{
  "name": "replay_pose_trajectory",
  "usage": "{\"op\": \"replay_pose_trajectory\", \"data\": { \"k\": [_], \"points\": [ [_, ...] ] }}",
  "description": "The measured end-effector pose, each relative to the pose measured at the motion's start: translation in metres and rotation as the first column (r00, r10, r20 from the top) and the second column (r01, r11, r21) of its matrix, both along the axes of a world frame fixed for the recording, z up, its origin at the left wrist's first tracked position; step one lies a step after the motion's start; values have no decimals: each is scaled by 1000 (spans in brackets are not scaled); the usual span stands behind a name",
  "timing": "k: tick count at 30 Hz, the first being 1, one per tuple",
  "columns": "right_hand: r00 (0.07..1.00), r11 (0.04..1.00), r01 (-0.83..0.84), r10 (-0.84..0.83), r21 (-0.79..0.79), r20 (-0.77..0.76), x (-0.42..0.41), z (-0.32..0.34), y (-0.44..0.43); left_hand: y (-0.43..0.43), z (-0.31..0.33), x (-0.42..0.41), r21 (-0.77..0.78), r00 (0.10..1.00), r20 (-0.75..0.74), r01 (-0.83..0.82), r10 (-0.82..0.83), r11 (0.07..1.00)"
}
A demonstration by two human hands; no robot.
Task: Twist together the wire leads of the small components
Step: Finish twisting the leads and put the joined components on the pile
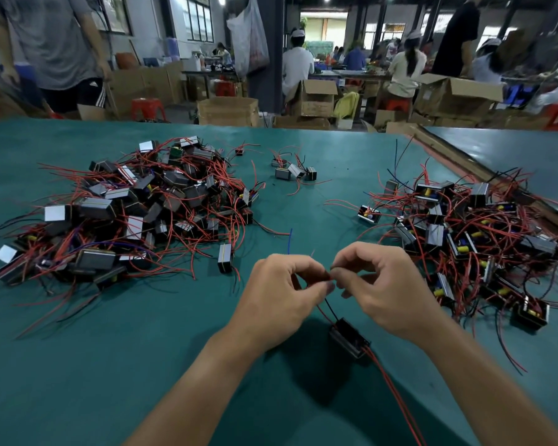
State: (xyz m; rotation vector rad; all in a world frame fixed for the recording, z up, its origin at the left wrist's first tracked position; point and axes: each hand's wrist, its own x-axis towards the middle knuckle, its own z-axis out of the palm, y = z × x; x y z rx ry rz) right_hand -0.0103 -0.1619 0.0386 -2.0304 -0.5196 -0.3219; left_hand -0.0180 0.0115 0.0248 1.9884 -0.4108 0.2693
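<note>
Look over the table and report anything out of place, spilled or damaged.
Nothing looks damaged or spilled. A few stray components lie apart at the far centre of the green table, between the left pile and the right pile. The left hand and right hand pinch the leads of one component.

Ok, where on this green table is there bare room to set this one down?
Bare table lies near-left, between the left pile and the left hand. Another free lane runs up the middle, from both hands to the small cluster of components. Crowded: the left pile, and the right pile, whose loose wires reach close to the right hand.
</note>
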Motion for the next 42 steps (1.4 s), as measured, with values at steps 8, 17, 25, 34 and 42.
{"op": "replay_pose_trajectory", "data": {
  "k": [8, 17, 25, 34, 42],
  "points": [
    [993, 997, -64, 68, 44, -92, 0, 1, 1, 3, 0, 3, -41, 999, -38, -1, -1, 999],
    [988, 992, -33, 50, 119, -148, 1, 2, 1, 2, -4, 6, -69, 1000, -15, 11, -12, 998],
    [928, 984, -1, 67, 177, -367, 1, 3, 2, 4, 0, 2, -5, 997, 72, 7, -7, 1000],
    [707, 938, 38, 219, 345, -673, -1, 13, -5, -2, 2, -2, 25, 982, 185, -26, 21, 999],
    [793, 964, 40, 130, 265, -595, 0, 10, -2, 0, 3, -2, -5, 994, 107, -1, 1, 1000]
  ]
}}
